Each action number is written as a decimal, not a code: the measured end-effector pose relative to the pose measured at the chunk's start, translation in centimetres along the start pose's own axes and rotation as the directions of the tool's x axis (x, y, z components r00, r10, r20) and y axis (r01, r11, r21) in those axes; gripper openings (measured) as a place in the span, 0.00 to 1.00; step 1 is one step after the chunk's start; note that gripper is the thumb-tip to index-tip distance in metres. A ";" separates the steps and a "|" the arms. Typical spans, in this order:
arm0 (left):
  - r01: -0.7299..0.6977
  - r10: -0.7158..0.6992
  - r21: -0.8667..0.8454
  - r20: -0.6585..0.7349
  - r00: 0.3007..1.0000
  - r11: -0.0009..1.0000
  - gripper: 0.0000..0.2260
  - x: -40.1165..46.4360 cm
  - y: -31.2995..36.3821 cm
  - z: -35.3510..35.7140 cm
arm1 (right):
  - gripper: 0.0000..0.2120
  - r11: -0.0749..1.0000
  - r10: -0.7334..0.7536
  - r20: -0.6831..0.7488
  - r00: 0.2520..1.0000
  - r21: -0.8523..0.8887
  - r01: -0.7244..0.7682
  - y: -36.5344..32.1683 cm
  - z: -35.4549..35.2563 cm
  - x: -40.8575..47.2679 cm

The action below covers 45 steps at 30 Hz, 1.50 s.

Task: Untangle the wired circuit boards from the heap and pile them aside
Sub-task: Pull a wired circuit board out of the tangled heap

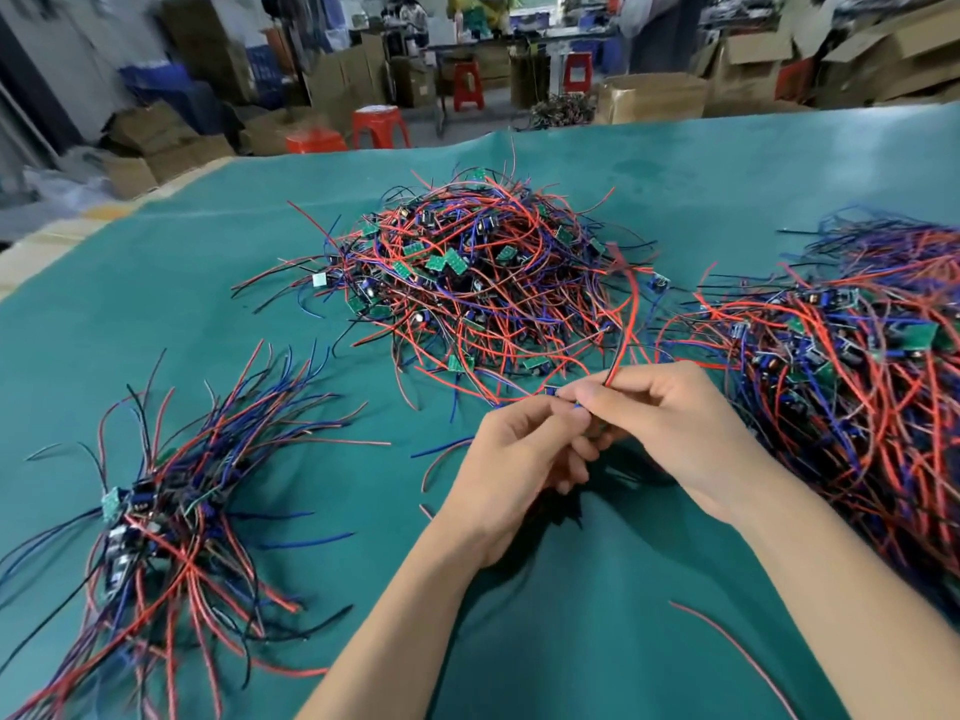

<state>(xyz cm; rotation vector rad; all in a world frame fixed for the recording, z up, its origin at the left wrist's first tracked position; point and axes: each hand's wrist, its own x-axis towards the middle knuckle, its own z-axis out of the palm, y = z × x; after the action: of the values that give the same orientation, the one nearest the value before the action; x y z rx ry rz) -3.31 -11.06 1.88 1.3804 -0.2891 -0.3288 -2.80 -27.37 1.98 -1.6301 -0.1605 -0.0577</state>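
Three tangles of wired boards lay spread over the green worktop [675, 168], which filled most of the room's near side. Biggest of them was the heap [483, 283] at the middle, a mound of red, blue and black leads with small green boards showing through. Another mass of wired boards [852, 366] sprawled along the right edge, running out of sight. On the left lay the sorted pile [166, 511], its boards gathered at one end and the leads fanning away in rough lines, well apart from the heap.

Both bare forearms reached in from the near edge and met just in front of the heap. Right hand [670, 428] had its fingers curled and pinched on a red wire [631, 309] that rose from the grip and arched back into the heap. Left hand [519, 459] had thumb and fingers closed on a small dark blue part [551, 391] where the two hands touched; how much of a board it held I could not tell. One loose red lead [727, 646] lay on the cloth near the right forearm.

Beyond the worktop stood cardboard boxes [649, 96] and red stools [379, 127], blurred
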 end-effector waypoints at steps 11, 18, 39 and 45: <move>0.054 -0.051 -0.053 0.072 0.996 0.997 0.08 -0.1 -0.1 -0.5 | 0.19 0.873 -0.256 -0.280 0.925 -0.478 0.097 -0.7 -0.6 0.1; 0.020 -0.019 -0.005 0.125 0.992 1.000 0.07 -0.2 -0.2 -0.6 | 0.23 0.771 -0.447 -0.533 0.718 -0.636 0.008 -0.7 -2.7 0.3; -0.003 -0.002 -0.144 -0.034 0.999 0.990 0.07 0.3 -0.4 -0.8 | 0.04 0.821 -0.282 -0.123 0.952 -0.544 0.173 -0.5 1.5 -0.5; 0.021 -0.021 -0.108 -0.007 1.000 0.994 0.06 0.2 -0.4 -0.8 | 0.04 0.822 -0.399 -0.217 0.891 -0.516 0.242 -1.1 1.7 -0.8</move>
<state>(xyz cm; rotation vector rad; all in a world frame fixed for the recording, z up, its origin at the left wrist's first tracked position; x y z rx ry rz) -2.87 -10.50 1.39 1.2792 -0.2471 -0.3515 -3.80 -25.63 2.84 -2.0453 -0.1859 -0.6709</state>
